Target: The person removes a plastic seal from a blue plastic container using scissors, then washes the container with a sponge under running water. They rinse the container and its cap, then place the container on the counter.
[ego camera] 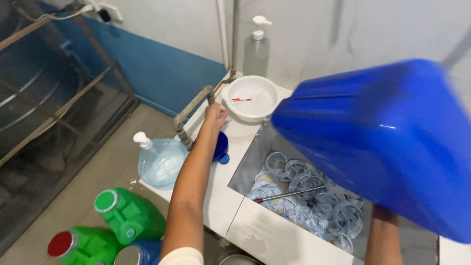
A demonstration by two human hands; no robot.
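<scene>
Head-camera view over a white tiled bench [255, 230] with a sunken steel basin [245, 167]: the person's left hand [215, 114] reaches forward to the grey bent pipe tap [189, 110] at the bench's far edge, fingers curled loosely by the pipe; whether they grip it cannot be told. Just below that hand sits a small blue funnel [222, 147] on the bench. The right hand is hidden behind a large blue plastic container [387, 142], tilted and blurred, held up over the basin; only the right forearm [385, 240] shows beneath it, so the grasp itself cannot be seen. Down in the basin lies a heap of pale blue-and-white ring-shaped caps [314, 201] with a thin metal rod [289, 195] resting across them. Behind the basin, a white bowl [250, 98] holds a small red-handled item, and a clear pump bottle [256, 49] stands against the wall. At the bench's left edge rests a clear bluish pump jug [159, 162]. On the floor stand green jugs, one with a green cap [130, 213], another with a red cap [83, 245].
</scene>
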